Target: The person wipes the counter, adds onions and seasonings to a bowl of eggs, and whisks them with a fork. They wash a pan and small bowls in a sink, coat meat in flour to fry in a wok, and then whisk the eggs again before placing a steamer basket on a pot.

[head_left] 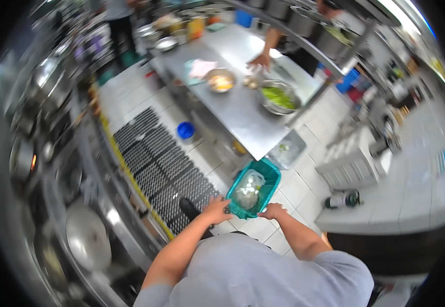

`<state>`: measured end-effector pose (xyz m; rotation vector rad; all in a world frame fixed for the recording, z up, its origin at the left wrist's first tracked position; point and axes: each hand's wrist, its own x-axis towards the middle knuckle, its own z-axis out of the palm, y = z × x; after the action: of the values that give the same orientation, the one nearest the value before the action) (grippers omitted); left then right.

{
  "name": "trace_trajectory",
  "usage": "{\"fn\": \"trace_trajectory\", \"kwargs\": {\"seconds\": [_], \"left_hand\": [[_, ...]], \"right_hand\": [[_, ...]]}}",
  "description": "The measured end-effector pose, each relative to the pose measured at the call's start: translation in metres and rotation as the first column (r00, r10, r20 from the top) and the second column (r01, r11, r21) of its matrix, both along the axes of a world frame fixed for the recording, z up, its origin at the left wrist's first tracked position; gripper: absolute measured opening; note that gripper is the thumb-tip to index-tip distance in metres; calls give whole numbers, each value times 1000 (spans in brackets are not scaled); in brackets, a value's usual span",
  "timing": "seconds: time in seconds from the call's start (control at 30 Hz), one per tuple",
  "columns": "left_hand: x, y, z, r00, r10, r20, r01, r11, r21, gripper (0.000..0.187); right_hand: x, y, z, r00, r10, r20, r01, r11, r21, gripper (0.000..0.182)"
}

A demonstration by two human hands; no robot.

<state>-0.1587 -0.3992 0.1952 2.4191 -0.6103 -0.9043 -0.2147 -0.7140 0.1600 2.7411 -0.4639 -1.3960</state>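
Both hands are at the near end of a green plastic bin (270, 185), which has a clear plastic bag (248, 193) and some pale bits inside. My left hand (215, 211) touches the bin's left near corner, its fingertips against the rim. At the right near corner is my right hand (273, 211), with its thumb by the rim and its fingers bent. Whether either hand grips the rim is too blurred to tell. The bin sits low, beside the near corner of a steel table (243, 120).
A co-worker's hand (259, 62) reaches over the table near a bowl of green vegetables (278, 97). Another bowl (220, 81) stands left of it. A blue container (185, 130) is beside the black floor mat (150, 153). Pans and a stove line the left; a counter (386, 204) is right.
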Motion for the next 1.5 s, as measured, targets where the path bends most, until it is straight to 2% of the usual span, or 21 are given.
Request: {"fn": "trace_trajectory", "kwargs": {"seconds": [0.03,0.07,0.17,0.27,0.47,0.57,0.63,0.7,0.8,0.9,0.97,1.03,1.07,1.13,1.17,1.2,1.23,1.27,1.33,1.43,1.5], "left_hand": [[19,26,-21,987,85,-133,-108,978,-176,85],[38,44,-30,941,164,-295,-258,913,-316,86],[84,110,-15,983,158,-94,-170,977,-132,81],[143,147,-50,806,356,-472,-494,845,-205,76],[211,191,-36,912,268,-311,-348,907,-238,73],[222,214,-39,620,463,-634,-554,830,65,70],[212,259,-126,852,300,-430,-328,945,9,71],[197,315,-189,764,275,-584,-349,937,-15,77],[196,324,-166,554,598,-580,-663,738,128,79],[179,338,-120,172,853,-493,-901,338,271,82],[178,364,-125,212,850,-483,-889,373,266,82],[169,366,-134,228,888,-398,-905,345,251,79],[164,361,-135,219,927,-304,-921,299,250,76],[187,338,-75,221,923,-314,-929,297,220,66],[171,333,-116,262,960,-101,-954,273,121,55],[174,338,-141,397,905,-155,-891,420,172,48],[173,329,-130,240,959,-150,-948,265,174,45],[176,320,-119,102,983,-154,-979,127,162,43],[168,311,-160,64,991,-113,-987,79,139,42],[158,297,-132,-121,991,-56,-990,-116,82,41],[147,283,-127,-235,972,-4,-972,-235,-9,41]], "right_hand": [[-6,3,-8,922,-388,1,371,882,291,90],[-7,5,-15,721,-686,-92,615,574,541,92],[6,30,-45,993,-111,31,100,960,262,85],[50,73,-44,957,-186,220,56,870,490,79],[219,162,29,835,-239,495,-136,782,608,75],[319,202,102,768,-309,561,-206,710,673,78],[388,222,130,729,-280,624,-277,713,644,79],[460,236,147,652,-328,683,-374,645,666,81],[574,255,162,679,-302,669,-344,674,653,85],[695,276,141,771,-180,611,-158,875,457,96],[754,275,99,809,-97,580,-6,985,172,96],[809,220,-2,901,-54,431,-71,960,269,70],[799,216,12,840,67,538,-201,960,196,61],[839,192,-49,819,140,557,-349,891,290,53],[855,194,-43,754,418,507,-567,804,181,41],[880,193,-49,690,611,388,-687,722,85,37],[906,186,-66,546,680,489,-807,583,90,41],[931,176,-94,147,964,224,-920,216,-327,49],[917,220,-34,173,981,-90,-942,138,-307,46],[957,205,-65,-24,989,-146,-943,-71,-325,32],[964,215,-56,-4,969,-247,-984,-48,-170,34]]}}
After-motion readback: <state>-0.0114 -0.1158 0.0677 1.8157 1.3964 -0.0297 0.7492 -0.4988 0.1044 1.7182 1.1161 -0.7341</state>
